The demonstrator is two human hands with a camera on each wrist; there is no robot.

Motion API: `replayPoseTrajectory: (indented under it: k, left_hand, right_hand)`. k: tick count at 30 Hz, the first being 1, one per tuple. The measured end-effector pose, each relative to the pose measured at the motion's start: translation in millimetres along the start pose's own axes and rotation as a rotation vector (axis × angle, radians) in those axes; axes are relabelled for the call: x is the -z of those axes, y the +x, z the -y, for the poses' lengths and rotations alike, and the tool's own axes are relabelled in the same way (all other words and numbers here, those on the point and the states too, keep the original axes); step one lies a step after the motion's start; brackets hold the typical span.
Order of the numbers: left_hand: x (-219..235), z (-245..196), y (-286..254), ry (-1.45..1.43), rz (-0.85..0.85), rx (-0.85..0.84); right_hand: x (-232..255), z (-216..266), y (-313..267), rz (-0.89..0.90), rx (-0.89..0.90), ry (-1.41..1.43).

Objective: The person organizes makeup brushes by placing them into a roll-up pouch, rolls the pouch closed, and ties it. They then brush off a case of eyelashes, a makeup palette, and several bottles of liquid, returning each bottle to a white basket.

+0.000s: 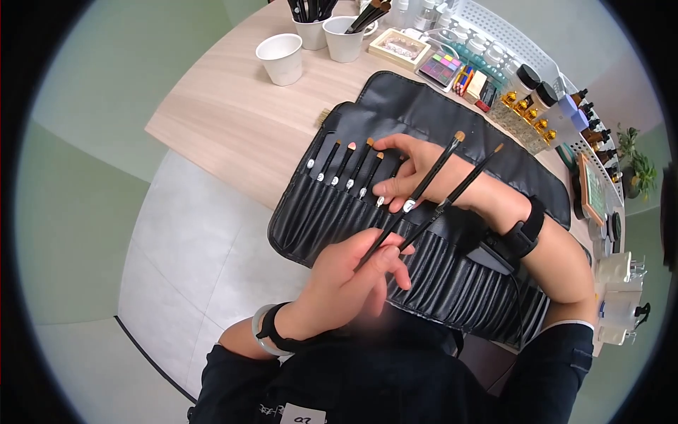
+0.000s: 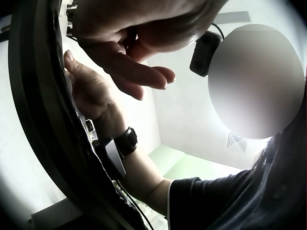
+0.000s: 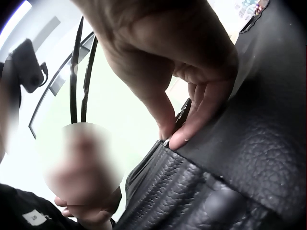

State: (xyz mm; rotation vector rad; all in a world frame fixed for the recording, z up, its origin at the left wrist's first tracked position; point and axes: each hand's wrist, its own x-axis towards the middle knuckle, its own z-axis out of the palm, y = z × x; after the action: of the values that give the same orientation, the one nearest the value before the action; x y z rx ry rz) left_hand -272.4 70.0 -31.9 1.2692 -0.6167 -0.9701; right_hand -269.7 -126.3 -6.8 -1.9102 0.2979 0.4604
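My left hand (image 1: 346,275) holds two makeup brushes, a broader-tipped brush (image 1: 436,169) and a thin-tipped brush (image 1: 474,177), slanting up across the right forearm. Below them lies an unrolled black brush roll (image 1: 311,219) with a row of narrow pockets. My right hand (image 1: 427,166) is over its upper pockets, where thumb and fingertips pinch another brush (image 3: 183,113) at the pocket edge. The fingers partly hide that brush. To its left, several brushes with white labels, among them a pink-tipped brush (image 1: 344,164), stand in their pockets, tips up.
White cups, one bare inside (image 1: 280,60) and others with brushes, stand at the table's back. A lash box (image 1: 400,46), a colour palette (image 1: 441,68), jars and dropper bottles line the right side. The table's left edge (image 1: 205,166) borders the floor.
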Motion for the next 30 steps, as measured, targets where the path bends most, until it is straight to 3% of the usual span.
replayPoseTrajectory:
  k: [4,7,11,12,15,18,21,23,25,28,30]
  left_hand:
    - [-4,2,-2,-0.036,-0.019,0.052]
    - [-18,8,-10,0.018,0.0,0.016]
    - [-19,20,-10,0.059,0.051,-0.037]
    - [-17,31,-8,0.045,0.037,-0.16]
    - [-16,25,-6,-0.052,0.023,-0.006]
    - [-15,26,-5,-0.069,0.017,-0.037]
    - [-15,21,-4,-0.118,0.01,0.001]
    - [-14,17,-4,-0.148,0.002,0.021]
    - [-13,14,-4,-0.181,0.006,0.056]
    - [-14,16,-2,-0.191,-0.016,0.057]
    - [-16,16,0,-0.205,-0.003,0.062]
  right_hand:
    - [12,-5,6,-0.196,-0.026,0.031]
    - [21,-21,17,-0.115,0.051,0.079]
    - [15,-18,15,-0.119,-0.005,0.153]
    - [13,-18,14,-0.117,-0.006,0.153]
    - [12,-16,12,-0.078,0.002,0.186]
    - [12,-14,9,-0.07,-0.005,0.203]
    - [16,-11,3,-0.095,0.013,0.09]
    - [25,-6,-4,-0.19,0.164,-0.151]
    - [35,2,-17,-0.11,0.208,0.052]
    - [44,13,-39,-0.075,0.202,0.124]
    - [48,13,-48,0.115,0.274,0.224]
